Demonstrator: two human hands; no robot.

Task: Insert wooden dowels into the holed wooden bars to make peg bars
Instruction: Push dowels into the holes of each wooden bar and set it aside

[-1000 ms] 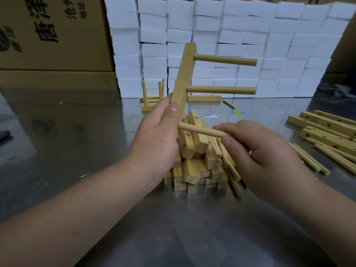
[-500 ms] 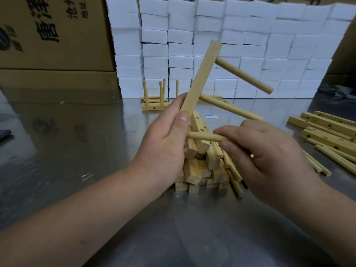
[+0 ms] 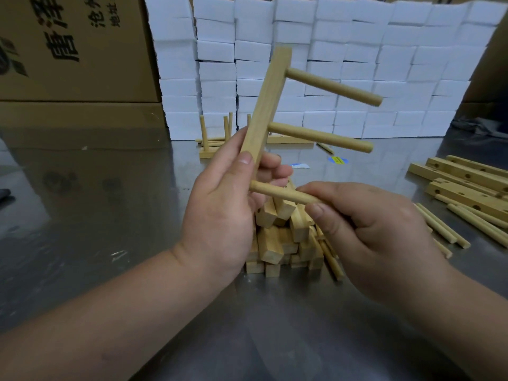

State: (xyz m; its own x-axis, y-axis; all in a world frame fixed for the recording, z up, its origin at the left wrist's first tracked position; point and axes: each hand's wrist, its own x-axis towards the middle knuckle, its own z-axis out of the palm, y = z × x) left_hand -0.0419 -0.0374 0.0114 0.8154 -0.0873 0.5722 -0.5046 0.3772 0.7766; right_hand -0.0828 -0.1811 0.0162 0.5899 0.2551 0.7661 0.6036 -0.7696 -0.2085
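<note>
My left hand [image 3: 220,210] grips a pale holed wooden bar [image 3: 268,105] above the block pile [image 3: 286,237]; my right hand [image 3: 365,224] pinches a round wooden dowel [image 3: 280,192] against the bar's low end.

Tilted bar [image 3: 265,105] w/ 2 dowels in; 3rd dowel [image 3: 280,192] at its low end.

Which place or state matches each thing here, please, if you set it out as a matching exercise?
1. half-built peg bar
2. loose dowels
3. white blocks
4. single dowel

A. pinched by the right hand
B. stacked at the back
C. gripped by the left hand
D. lying on the metal table, far right

Pairs: 1-C, 2-D, 3-B, 4-A.
</note>
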